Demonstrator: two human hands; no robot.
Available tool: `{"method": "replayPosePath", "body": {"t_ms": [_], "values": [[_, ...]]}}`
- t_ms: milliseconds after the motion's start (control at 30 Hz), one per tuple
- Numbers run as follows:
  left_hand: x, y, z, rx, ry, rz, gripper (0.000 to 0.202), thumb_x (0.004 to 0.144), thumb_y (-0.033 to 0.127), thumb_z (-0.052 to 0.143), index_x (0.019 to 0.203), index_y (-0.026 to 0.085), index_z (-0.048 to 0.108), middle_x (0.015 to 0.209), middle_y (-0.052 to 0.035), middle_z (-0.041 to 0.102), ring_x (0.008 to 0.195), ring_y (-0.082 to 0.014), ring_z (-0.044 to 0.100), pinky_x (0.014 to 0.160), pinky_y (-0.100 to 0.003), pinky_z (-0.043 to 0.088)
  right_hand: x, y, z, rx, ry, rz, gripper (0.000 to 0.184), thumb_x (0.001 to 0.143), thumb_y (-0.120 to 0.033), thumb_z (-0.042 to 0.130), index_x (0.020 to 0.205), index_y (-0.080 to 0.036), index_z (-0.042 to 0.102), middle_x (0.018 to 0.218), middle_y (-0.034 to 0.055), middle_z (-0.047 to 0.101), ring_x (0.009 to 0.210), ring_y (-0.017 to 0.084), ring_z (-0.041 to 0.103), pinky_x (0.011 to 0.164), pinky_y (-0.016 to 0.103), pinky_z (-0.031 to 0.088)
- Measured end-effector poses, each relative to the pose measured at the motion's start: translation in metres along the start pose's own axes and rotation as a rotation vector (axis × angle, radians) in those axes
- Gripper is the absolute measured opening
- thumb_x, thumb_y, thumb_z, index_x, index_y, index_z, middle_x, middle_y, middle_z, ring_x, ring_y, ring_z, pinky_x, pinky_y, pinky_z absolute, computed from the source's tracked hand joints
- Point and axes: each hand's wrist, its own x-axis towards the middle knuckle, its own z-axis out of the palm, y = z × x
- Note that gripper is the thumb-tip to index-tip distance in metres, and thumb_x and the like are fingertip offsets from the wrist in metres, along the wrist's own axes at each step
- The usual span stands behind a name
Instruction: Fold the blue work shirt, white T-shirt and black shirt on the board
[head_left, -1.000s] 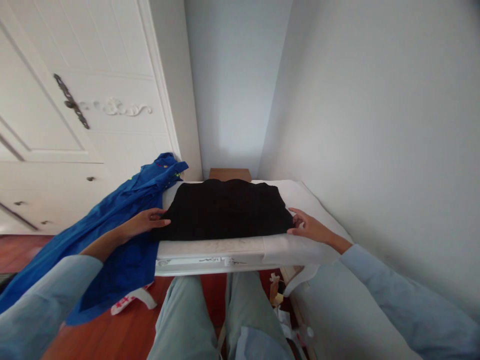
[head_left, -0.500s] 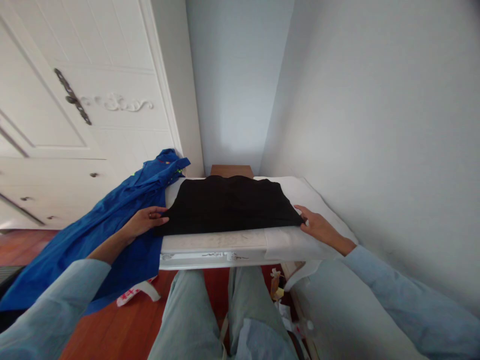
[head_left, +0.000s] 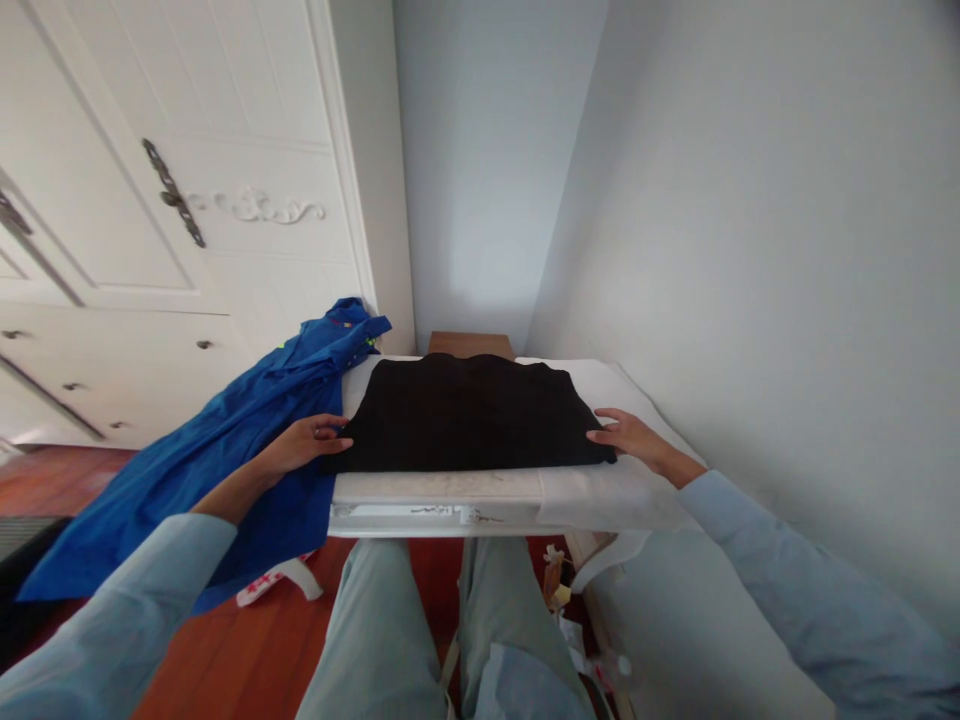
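Observation:
A black cloth garment, folded into a wide flat piece, lies across a narrow white table. Its far edge is wavy, its near edge fairly straight. At the garment's left edge is my left hand, a ring on one finger, thumb tip touching the cloth and fingers stretched out slightly apart. My right hand rests at the right edge, its thumb lying on the black cloth and its index finger spread away from it. Beside my left hand a blue garment hangs over the table's left end.
A white wardrobe with dark handles stands at the left. The pale wall runs close along the right. Behind the table is a brown wooden box-like piece. White sheeting covers the table's right end. Small items lie on the floor below.
My right thumb has moved inward onto the black cloth, and the right corner is no longer pinched. The near edge lies straighter. My left hand stays at the left edge; the view has shifted slightly.

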Motion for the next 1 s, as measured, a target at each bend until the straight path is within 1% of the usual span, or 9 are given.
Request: {"method": "replayPosePath", "body": {"t_ms": [167,300,367,467,567,667,733,900,1000], "values": [[0.003,-0.010,-0.004,0.050,-0.101,0.030,0.073,0.045,0.048,0.085,0.107,0.016,0.063,0.063,0.0060,0.059,0.067,-0.0180,0.059,0.067,-0.029,0.042,0.002,0.016,-0.010,0.111,0.094,0.034,0.059,0.071,-0.033,0.078,0.122,-0.012,0.058,0.058,-0.0017,0.059,0.049,0.015,0.053,0.046,0.025,0.035],[0.008,0.000,-0.011,0.149,-0.232,-0.010,0.082,0.046,0.048,0.084,0.117,0.015,0.059,0.069,0.0042,0.065,0.073,-0.0201,0.063,0.067,-0.028,0.044,0.008,0.017,-0.011,0.062,0.174,-0.032,0.037,0.081,-0.033,0.066,0.111,-0.013,0.061,0.068,0.0026,0.066,0.050,0.012,0.055,0.044,0.023,0.035],[0.012,0.013,-0.011,0.213,-0.177,-0.063,0.083,0.054,0.052,0.082,0.123,0.013,0.056,0.074,0.0019,0.068,0.076,-0.0206,0.064,0.065,-0.027,0.045,0.017,0.012,-0.009,0.018,0.212,-0.045,0.033,0.084,-0.035,0.063,0.109,-0.014,0.061,0.077,0.0053,0.069,0.055,0.013,0.059,0.045,0.022,0.037],[0.026,0.033,-0.002,0.243,0.001,-0.138,0.069,0.073,0.048,0.073,0.127,0.011,0.053,0.081,-0.0024,0.070,0.078,-0.0197,0.065,0.060,-0.025,0.045,0.040,0.000,-0.003,-0.058,0.200,-0.058,0.040,0.086,-0.044,0.061,0.114,-0.015,0.060,0.093,0.0100,0.072,0.071,0.017,0.066,0.051,0.023,0.045],[0.052,0.046,0.015,0.214,0.110,-0.155,0.064,0.082,0.041,0.069,0.132,0.007,0.050,0.083,-0.0048,0.070,0.077,-0.0203,0.066,0.058,-0.025,0.046,0.071,-0.014,0.008,-0.176,0.218,-0.053,0.052,0.086,-0.050,0.063,0.122,-0.013,0.059,0.111,0.0165,0.071,0.095,0.025,0.069,0.072,0.032,0.054],[0.085,0.049,0.031,0.211,0.211,-0.149,0.070,0.079,0.041,0.073,0.133,0.004,0.049,0.085,-0.0084,0.070,0.079,-0.0252,0.068,0.058,-0.028,0.047,0.106,-0.027,0.019,-0.237,0.276,-0.047,0.061,0.082,-0.048,0.069,0.128,-0.009,0.058,0.129,0.0227,0.064,0.119,0.033,0.062,0.097,0.042,0.049],[0.106,0.048,0.038,0.202,0.293,-0.133,0.064,0.075,0.040,0.076,0.126,0.006,0.056,0.091,-0.0112,0.071,0.087,-0.0289,0.069,0.062,-0.030,0.050,0.128,-0.034,0.025,-0.231,0.300,-0.041,0.065,0.079,-0.045,0.072,0.130,-0.007,0.057,0.136,0.0259,0.058,0.127,0.037,0.056,0.104,0.046,0.045],[0.144,0.050,0.049,0.136,0.433,-0.077,0.050,0.062,0.037,0.085,0.102,0.013,0.066,0.100,-0.0142,0.072,0.103,-0.0354,0.067,0.080,-0.037,0.053,0.172,-0.044,0.031,-0.186,0.361,-0.033,0.063,0.068,-0.036,0.080,0.120,-0.004,0.063,0.129,0.0315,0.060,0.127,0.044,0.054,0.103,0.052,0.045],[0.152,0.055,0.052,0.061,0.424,-0.033,0.048,0.058,0.028,0.085,0.101,0.013,0.068,0.096,-0.0125,0.073,0.099,-0.0332,0.069,0.082,-0.039,0.054,0.186,-0.047,0.029,-0.125,0.372,-0.065,0.056,0.061,-0.025,0.084,0.111,-0.007,0.068,0.118,0.0267,0.068,0.117,0.041,0.062,0.097,0.051,0.050]]}}
